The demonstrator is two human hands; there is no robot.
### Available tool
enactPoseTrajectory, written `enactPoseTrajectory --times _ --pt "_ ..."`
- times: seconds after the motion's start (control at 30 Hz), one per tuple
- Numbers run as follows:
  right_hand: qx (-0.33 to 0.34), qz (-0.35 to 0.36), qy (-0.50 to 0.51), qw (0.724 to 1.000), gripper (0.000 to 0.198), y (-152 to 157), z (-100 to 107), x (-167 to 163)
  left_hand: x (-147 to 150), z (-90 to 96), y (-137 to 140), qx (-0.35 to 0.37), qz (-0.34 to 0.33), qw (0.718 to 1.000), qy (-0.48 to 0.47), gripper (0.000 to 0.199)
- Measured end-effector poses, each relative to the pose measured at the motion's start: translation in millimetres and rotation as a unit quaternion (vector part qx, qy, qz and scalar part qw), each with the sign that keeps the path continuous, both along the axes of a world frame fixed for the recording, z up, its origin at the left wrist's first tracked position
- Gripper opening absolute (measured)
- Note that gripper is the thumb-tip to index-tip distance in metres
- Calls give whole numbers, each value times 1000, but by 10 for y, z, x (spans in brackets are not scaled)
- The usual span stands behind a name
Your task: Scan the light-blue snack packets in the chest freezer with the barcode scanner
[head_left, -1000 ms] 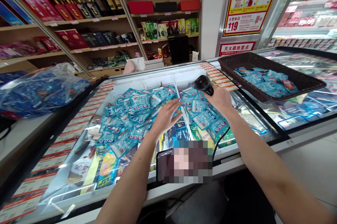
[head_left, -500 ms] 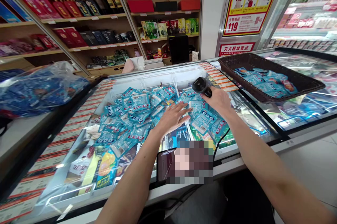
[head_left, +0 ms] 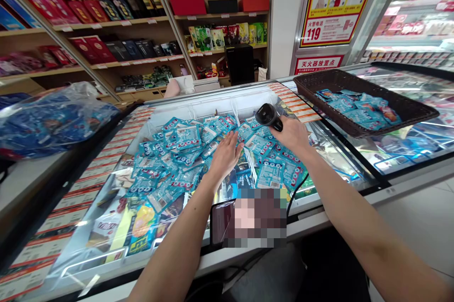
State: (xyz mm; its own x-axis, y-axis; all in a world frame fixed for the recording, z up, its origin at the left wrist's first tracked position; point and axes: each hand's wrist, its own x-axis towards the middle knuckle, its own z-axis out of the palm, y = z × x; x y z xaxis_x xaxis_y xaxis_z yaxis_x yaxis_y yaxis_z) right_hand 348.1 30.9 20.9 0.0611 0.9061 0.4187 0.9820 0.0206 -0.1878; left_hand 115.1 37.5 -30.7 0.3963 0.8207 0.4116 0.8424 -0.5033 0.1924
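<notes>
Many small blue packets point(head_left: 187, 137) lie in a loose pile on the glass top of a chest freezer point(head_left: 85, 245). Over the pile's middle is my left hand point(head_left: 226, 153), fingers stretched out and holding nothing; whether it touches the packets I cannot tell. My right hand point(head_left: 291, 135) grips a black barcode scanner point(head_left: 268, 115) by its handle, above the packets on the right. A packet with its barcode side up point(head_left: 270, 173) lies below the scanner. From the scanner side a black cable point(head_left: 295, 193) runs down to the freezer's front edge.
A brown basket point(head_left: 400, 96) holding more blue packets stands on the glass at the right. A clear plastic bag point(head_left: 53, 117) of blue packets lies at the left. A phone point(head_left: 222, 221), partly blurred out, rests at the front edge. Stocked shelves point(head_left: 117, 61) stand behind.
My left hand has moved left, away from the right-hand packets, and its fingers have come closer together. Some packets below the scanner have shifted. My right hand and the scanner have barely moved.
</notes>
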Motion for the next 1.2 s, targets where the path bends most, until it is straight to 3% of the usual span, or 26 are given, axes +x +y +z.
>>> enactPoseTrajectory --times 0.33,0.57,0.83,1.07,1.2 --pt "5 24 -16 1000 41 19 -47 -34 -14 4 16 33 35 998 -36 35" --pt "-3 42 -25 999 42 -9 -50 -57 -73 -6 68 1 46 996 -73 22" --pt "-7 46 -27 999 42 -22 -38 -80 -78 40 118 -25 81 985 -152 35" --pt "2 61 -40 997 40 -26 -41 -76 66 44 326 -12 159 980 -116 33" --pt "-4 73 -38 997 40 -30 -21 -84 67 91 415 -71 191 968 -146 32"
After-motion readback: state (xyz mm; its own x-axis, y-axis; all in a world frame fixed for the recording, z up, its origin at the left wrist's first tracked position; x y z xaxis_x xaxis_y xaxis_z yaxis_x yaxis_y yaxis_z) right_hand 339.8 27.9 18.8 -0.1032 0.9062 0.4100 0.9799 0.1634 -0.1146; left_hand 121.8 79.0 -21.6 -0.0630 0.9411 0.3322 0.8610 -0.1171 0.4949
